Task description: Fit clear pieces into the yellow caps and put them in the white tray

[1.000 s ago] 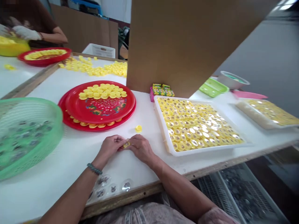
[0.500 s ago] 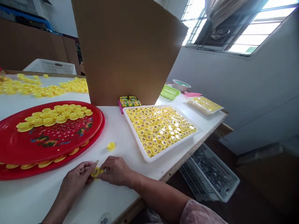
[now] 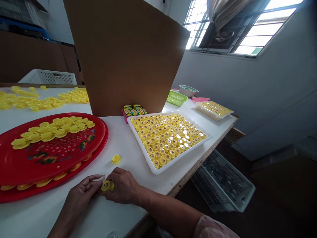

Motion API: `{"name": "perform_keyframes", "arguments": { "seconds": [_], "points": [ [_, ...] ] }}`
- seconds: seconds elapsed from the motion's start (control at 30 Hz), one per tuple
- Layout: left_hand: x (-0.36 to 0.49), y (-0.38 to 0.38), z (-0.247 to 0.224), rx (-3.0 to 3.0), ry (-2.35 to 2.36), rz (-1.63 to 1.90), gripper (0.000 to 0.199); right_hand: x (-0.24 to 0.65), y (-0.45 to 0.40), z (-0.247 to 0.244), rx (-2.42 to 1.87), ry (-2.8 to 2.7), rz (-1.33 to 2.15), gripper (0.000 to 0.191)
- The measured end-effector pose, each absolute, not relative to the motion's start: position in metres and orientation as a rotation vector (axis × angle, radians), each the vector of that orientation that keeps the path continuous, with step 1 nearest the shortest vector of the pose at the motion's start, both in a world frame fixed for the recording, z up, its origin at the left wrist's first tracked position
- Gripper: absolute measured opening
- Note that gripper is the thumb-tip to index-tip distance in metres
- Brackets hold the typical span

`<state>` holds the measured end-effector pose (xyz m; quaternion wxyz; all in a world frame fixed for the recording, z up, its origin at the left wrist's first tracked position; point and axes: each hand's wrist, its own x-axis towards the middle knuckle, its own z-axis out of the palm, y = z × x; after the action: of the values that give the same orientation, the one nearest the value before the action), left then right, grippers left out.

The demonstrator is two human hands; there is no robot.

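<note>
My right hand is closed around a small round yellow piece with a dark printed picture on its face. Beside it my left hand pinches a thin whitish bit, too small to identify. A single yellow piece lies on the white table just beyond my hands. To the left, a red tray with a flower print carries several yellow pieces, above another red tray. A white tray full of printed yellow pieces is at the right.
Brown cardboard stands upright behind the white tray. A pink box of small packets touches its foot. Loose yellow pieces lie at the back left. Beyond the table's right edge, a crate sits lower down.
The view has shifted slightly. The yellow piece in my right hand now shows its printed face more fully, and a whitish bit shows at my left fingertips.
</note>
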<state>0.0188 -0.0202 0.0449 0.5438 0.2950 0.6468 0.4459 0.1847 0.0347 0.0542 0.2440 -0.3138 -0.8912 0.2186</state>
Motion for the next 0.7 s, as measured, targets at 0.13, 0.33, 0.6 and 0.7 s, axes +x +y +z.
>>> {"name": "perform_keyframes", "arguments": {
  "seconds": [0.13,0.33,0.6,0.7],
  "points": [
    [0.021,-0.021,0.051,0.708,1.599,1.070,0.055,0.211,0.030,0.088,-0.872,-2.232,0.551,0.029],
    [0.026,-0.019,0.059,0.654,1.676,1.124,0.053,0.282,0.069,0.114,-1.334,-1.968,0.252,0.020],
    [0.027,-0.023,0.066,0.741,1.702,1.106,0.048,0.305,0.112,0.103,-1.694,-2.098,0.124,0.021],
    [0.025,-0.024,0.067,0.746,1.702,1.118,0.047,0.305,0.111,0.106,-1.675,-2.103,0.082,0.026]
  ]
}}
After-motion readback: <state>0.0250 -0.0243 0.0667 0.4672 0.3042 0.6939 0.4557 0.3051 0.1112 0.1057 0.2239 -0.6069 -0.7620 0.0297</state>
